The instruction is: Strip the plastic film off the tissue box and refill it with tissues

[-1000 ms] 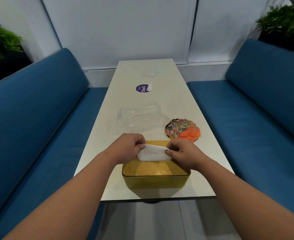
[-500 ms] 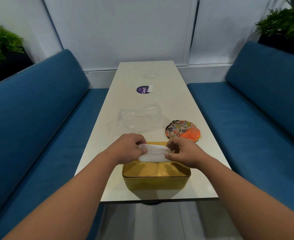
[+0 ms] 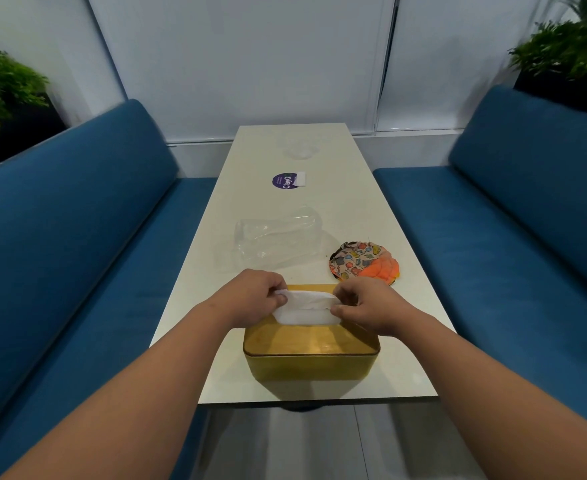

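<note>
A yellow tissue box [image 3: 311, 367] with a wooden lid stands near the front edge of the white table [image 3: 382, 216]. A white tissue [image 3: 306, 308] sticks up out of the lid's slot. My left hand [image 3: 250, 297] pinches the tissue's left end, and my right hand [image 3: 368, 306] pinches its right end. Just behind the box lies the crumpled clear plastic film [image 3: 274, 242], flat on the table.
A colourful patterned cloth with an orange part [image 3: 364, 263] lies to the right of the film. Farther back are a purple round sticker [image 3: 287, 180] and a small clear scrap [image 3: 299, 148]. Blue benches [image 3: 77, 237] flank the table, with plants in both far corners.
Both hands have drawn the tissue a little higher out of the slot, and it now bunches between my fingers. The box has not moved.
</note>
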Action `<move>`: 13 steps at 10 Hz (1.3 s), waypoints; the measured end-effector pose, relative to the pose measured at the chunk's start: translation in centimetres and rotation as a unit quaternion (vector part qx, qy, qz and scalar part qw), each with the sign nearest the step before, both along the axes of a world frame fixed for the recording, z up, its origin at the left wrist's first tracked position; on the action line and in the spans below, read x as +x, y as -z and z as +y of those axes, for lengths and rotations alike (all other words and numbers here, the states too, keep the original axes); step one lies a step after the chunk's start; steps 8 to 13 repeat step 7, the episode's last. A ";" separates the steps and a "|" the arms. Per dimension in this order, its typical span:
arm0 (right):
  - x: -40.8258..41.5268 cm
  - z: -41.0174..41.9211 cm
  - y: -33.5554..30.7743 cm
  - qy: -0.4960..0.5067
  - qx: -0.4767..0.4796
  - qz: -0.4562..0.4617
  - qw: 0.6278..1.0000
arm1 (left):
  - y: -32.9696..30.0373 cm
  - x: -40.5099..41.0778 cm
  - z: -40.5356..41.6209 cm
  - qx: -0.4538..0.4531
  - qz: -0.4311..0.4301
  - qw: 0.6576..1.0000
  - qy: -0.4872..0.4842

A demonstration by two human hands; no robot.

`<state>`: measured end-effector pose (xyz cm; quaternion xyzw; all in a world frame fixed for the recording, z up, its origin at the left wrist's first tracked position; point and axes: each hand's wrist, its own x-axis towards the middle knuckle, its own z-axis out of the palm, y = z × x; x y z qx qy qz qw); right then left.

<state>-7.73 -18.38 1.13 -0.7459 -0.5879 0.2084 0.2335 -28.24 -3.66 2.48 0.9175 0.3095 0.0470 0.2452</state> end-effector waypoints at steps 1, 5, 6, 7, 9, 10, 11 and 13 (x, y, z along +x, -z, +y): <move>0.0 0.1 -0.1 -0.001 -0.005 -0.002 1.000 | -0.1 0.1 0.1 0.004 0.002 1.000 0.001; 0.4 0.6 -0.8 -0.011 -0.015 -0.001 1.000 | -1.7 0.2 0.1 -0.032 -0.003 0.999 0.007; 0.7 1.2 -1.9 0.001 0.004 -0.024 1.000 | -3.2 0.6 0.2 0.000 -0.018 1.000 -0.006; 0.9 1.9 -3.3 0.008 0.030 -0.064 0.997 | -4.7 1.4 0.5 0.051 -0.045 0.997 -0.030; 0.9 1.9 -3.3 0.008 0.030 -0.064 0.997 | -4.7 1.4 0.5 0.051 -0.045 0.997 -0.030; 0.9 1.9 -3.3 0.008 0.030 -0.064 0.997 | -4.7 1.4 0.5 0.051 -0.045 0.997 -0.030; 0.9 1.9 -3.3 0.008 0.030 -0.064 0.997 | -4.7 1.4 0.5 0.051 -0.045 0.997 -0.030; 0.9 1.9 -3.3 0.008 0.030 -0.064 0.997 | -4.7 1.4 0.5 0.051 -0.045 0.997 -0.030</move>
